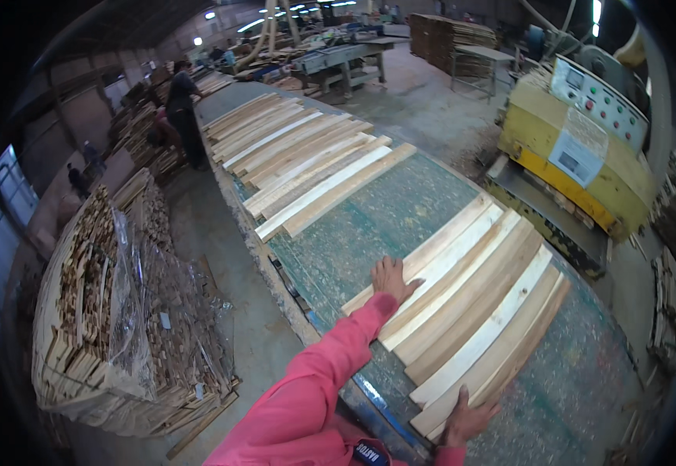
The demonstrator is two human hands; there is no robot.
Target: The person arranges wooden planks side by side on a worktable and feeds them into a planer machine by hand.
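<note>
A group of pale wooden slats [462,299] lies side by side on a long green-topped table [423,198], their ends uneven. My left hand [391,278] lies palm down on the far-left slats of this group, fingers spread and thumb pointing right. At the near end, my right hand [468,419] touches the outer edge of the last slat. Its thumb rests on top of the wood and its fingers stretch along the side, partly hidden. Farther up the table is a longer row of slats [299,155], separated from the near group by bare tabletop.
A yellow machine [563,155] with a button panel stands beyond the table's right side. Plastic-wrapped wood stacks [113,311] sit on the floor at left. A person in dark clothes [183,109] stands at the table's far left. A metal workbench [346,62] is farther back.
</note>
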